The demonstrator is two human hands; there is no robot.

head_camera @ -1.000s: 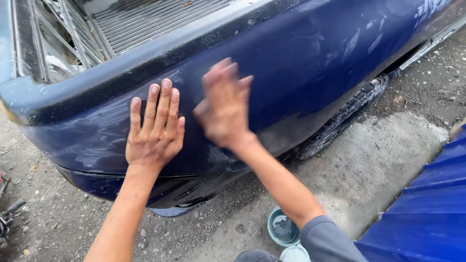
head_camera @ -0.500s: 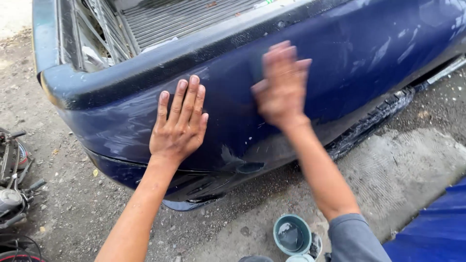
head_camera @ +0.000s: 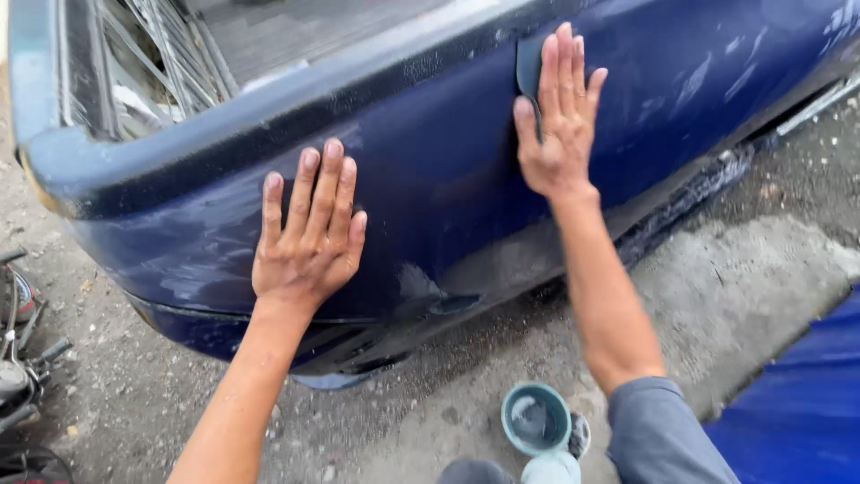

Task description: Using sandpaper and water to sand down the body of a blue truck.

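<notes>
A: Blue body panel (head_camera: 430, 179) of a pickup, dusty, w/ pale scuffs. Hands?

B: Left hand (head_camera: 309, 237) flat on the panel, fingers spread, gripping nothing. Right hand (head_camera: 557, 116) also flat, higher up near the bed rail, pressing a dark sanding sheet (head_camera: 528, 67) against the paint.

A: Anything else?

B: Teal bowl (head_camera: 536, 419) on the gravel ground (head_camera: 761, 269) below the right arm; blue tarp (head_camera: 806, 403) at the right edge.

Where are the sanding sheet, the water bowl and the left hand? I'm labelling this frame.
sanding sheet (head_camera: 528, 61): head view, dark part showing left of the right hand's fingers.
water bowl (head_camera: 535, 419): head view, inside of the teal bowl on the ground.
left hand (head_camera: 300, 246): head view, back of the hand, flat on the blue panel.
</notes>
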